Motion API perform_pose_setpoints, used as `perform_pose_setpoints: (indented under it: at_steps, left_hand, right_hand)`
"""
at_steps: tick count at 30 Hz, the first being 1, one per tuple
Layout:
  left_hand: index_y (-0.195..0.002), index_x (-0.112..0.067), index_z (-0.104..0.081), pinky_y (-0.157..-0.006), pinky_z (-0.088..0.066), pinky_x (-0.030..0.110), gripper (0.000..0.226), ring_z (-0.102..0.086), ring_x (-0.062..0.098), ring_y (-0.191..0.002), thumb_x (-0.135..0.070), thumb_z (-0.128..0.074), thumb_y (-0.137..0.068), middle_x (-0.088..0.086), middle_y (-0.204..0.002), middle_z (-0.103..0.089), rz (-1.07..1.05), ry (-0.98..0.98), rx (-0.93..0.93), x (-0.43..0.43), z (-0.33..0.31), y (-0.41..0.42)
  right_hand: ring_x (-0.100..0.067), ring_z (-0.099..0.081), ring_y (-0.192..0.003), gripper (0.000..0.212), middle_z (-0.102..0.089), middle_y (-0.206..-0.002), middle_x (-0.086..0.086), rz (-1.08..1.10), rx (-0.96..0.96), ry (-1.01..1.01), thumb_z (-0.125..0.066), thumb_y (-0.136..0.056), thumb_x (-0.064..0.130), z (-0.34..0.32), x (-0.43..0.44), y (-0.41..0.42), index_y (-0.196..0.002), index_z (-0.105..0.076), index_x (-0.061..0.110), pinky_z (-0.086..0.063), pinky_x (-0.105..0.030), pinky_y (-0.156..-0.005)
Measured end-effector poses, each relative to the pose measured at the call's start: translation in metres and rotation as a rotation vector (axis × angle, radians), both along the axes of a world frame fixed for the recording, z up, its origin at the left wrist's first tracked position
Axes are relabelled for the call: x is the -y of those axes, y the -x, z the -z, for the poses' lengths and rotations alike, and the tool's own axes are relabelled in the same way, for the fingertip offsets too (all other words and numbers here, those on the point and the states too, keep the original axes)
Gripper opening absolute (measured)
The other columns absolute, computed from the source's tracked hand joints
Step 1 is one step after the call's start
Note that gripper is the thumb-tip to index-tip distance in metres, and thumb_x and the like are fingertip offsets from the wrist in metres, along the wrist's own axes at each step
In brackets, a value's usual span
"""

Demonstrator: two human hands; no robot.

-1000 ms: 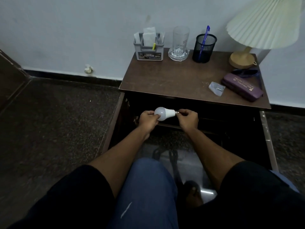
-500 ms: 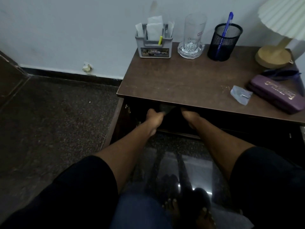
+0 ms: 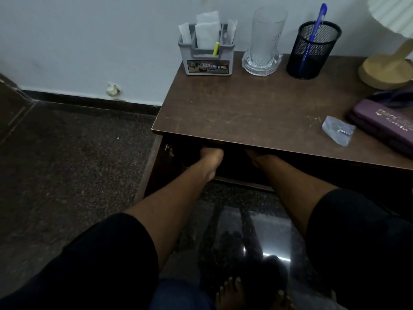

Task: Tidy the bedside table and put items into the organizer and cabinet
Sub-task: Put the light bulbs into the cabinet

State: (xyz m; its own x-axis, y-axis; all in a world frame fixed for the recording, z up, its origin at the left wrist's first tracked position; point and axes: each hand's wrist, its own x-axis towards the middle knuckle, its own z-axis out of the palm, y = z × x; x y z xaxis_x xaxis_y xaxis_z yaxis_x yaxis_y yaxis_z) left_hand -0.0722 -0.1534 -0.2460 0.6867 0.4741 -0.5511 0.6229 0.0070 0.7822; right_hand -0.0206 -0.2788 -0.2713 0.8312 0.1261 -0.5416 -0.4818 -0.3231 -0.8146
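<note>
The left hand (image 3: 211, 154) and the right hand (image 3: 253, 154) are both pushed into the open cabinet (image 3: 234, 168), and the front edge of the table (image 3: 245, 113) cuts them off at the knuckles. From where I stand I cannot tell whether either grip is closed on something or slack; the fingers are out of sight and the inside is very dark. Whatever is being stowed in there is hidden too.

That blindness is the main risk, I would say. Anything set down by feel could be left on its side or near the shelf lip, then roll out onto the hard floor (image 3: 257, 231), just above a bare foot (image 3: 232, 291). Knuckles could also scrape the underside of the top on the way out.

The left forearm runs close beside the open door (image 3: 150, 173); a careless pull back might knock it.

Further out, a jolt to the table would threaten the tall glass (image 3: 264, 41) standing upright between the organizer (image 3: 207, 63) and the mesh cup (image 3: 312, 50) with its pen (image 3: 317, 21). The clear packet (image 3: 338, 130) lies near the front edge, just beside the purple case (image 3: 384, 121), and looks light enough to slide off. Both are yet to be put away. The lamp (image 3: 384, 70) sits at the far right.
</note>
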Motion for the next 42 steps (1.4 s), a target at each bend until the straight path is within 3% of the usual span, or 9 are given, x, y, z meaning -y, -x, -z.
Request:
perform_pose_setpoints:
  at_steps: [4,9,15,19,23,28,32,36,42]
  left_hand:
    - [-0.133,-0.007,-0.061,-0.088,-0.053,0.033,0.039,-0.064,0.033,-0.118,-0.022,-0.049,-0.099,0.014,-0.129,-0.067,0.02,-0.001,-0.013,0.0,-0.002,0.002]
    - [-0.13,-0.001,-0.061,-0.095,-0.055,0.043,0.04,-0.066,0.036,-0.115,-0.017,-0.052,-0.094,0.02,-0.126,-0.067,0.044,-0.02,-0.055,-0.001,-0.011,0.009]
    - [-0.132,0.002,-0.055,-0.099,-0.054,0.048,0.047,-0.062,0.04,-0.118,-0.019,-0.066,-0.092,0.023,-0.126,-0.065,0.117,-0.016,-0.119,-0.006,-0.032,0.036]
    - [-0.1,-0.004,-0.06,-0.1,-0.054,0.048,0.01,-0.063,0.032,-0.097,-0.01,-0.064,-0.094,0.011,-0.092,-0.061,0.148,0.001,-0.082,-0.001,-0.057,0.057]
    - [-0.09,-0.006,-0.065,-0.068,-0.048,0.03,0.013,-0.06,0.027,-0.081,-0.018,-0.063,-0.09,0.011,-0.084,-0.061,0.455,-0.215,-0.14,0.012,-0.083,0.092]
    - [-0.071,-0.014,-0.057,-0.069,-0.042,0.031,0.018,-0.055,0.024,-0.075,-0.016,-0.06,-0.089,0.011,-0.076,-0.056,0.706,-0.324,-0.102,0.04,-0.118,0.113]
    - [-0.076,-0.018,-0.066,-0.079,-0.059,0.043,0.017,-0.071,0.032,-0.08,-0.022,-0.059,-0.091,0.013,-0.08,-0.071,0.593,-0.307,0.035,0.072,-0.138,0.115]
    - [-0.07,-0.017,-0.069,-0.082,-0.063,0.044,0.025,-0.073,0.024,-0.076,-0.023,-0.061,-0.093,0.008,-0.08,-0.076,0.436,-0.217,0.118,0.108,-0.143,0.114]
    - [-0.09,-0.015,-0.075,-0.091,-0.059,0.039,0.013,-0.072,0.022,-0.092,-0.02,-0.064,-0.092,0.004,-0.092,-0.076,0.307,-0.186,0.246,0.146,-0.15,0.093]
  right_hand:
    - [-0.028,-0.031,-0.148,0.049,-0.033,-0.159,-0.015,-0.058,-0.09,0.048,-0.043,-0.107,0.023,0.0,0.013,0.003,-0.151,-0.036,0.002,-0.025,-0.03,-0.12]
    - [-0.027,-0.031,-0.148,0.049,-0.031,-0.161,-0.013,0.117,0.021,-0.045,-0.042,-0.107,0.021,-0.014,0.011,0.027,-0.152,-0.036,0.004,-0.022,-0.034,-0.122]
    - [-0.028,-0.048,-0.137,0.048,-0.053,-0.148,-0.011,0.171,0.079,0.056,-0.062,-0.098,0.028,-0.043,0.035,0.052,-0.14,-0.056,0.004,-0.036,-0.028,-0.113]
    - [-0.036,-0.063,-0.117,0.038,-0.068,-0.123,-0.023,0.231,0.105,0.042,-0.07,-0.091,0.017,-0.067,0.051,0.071,-0.12,-0.066,-0.007,-0.049,-0.039,-0.099]
    - [-0.034,-0.068,-0.105,0.03,-0.072,-0.109,-0.021,0.148,0.168,0.083,-0.076,-0.087,0.014,-0.094,0.063,0.101,-0.111,-0.071,-0.004,-0.054,-0.047,-0.097]
    - [-0.023,-0.066,-0.075,0.004,-0.071,-0.077,-0.008,0.122,0.266,0.049,-0.075,-0.087,0.009,-0.12,0.086,0.136,-0.083,-0.074,0.009,-0.056,-0.038,-0.075]
    - [-0.022,-0.069,-0.071,0.016,-0.072,-0.071,-0.004,0.214,0.322,0.009,-0.075,-0.086,0.009,-0.141,0.109,0.145,-0.074,-0.071,0.018,-0.058,-0.034,-0.067]
    - [-0.024,-0.074,-0.079,0.004,-0.076,-0.078,-0.006,0.367,0.384,0.023,-0.075,-0.084,0.014,-0.156,0.136,0.143,-0.08,-0.076,0.014,-0.059,-0.039,-0.078]
    - [-0.011,-0.069,-0.089,0.011,-0.073,-0.089,0.006,0.541,0.527,0.21,-0.075,-0.085,0.017,-0.173,0.175,0.116,-0.096,-0.077,0.015,-0.055,-0.028,-0.088]
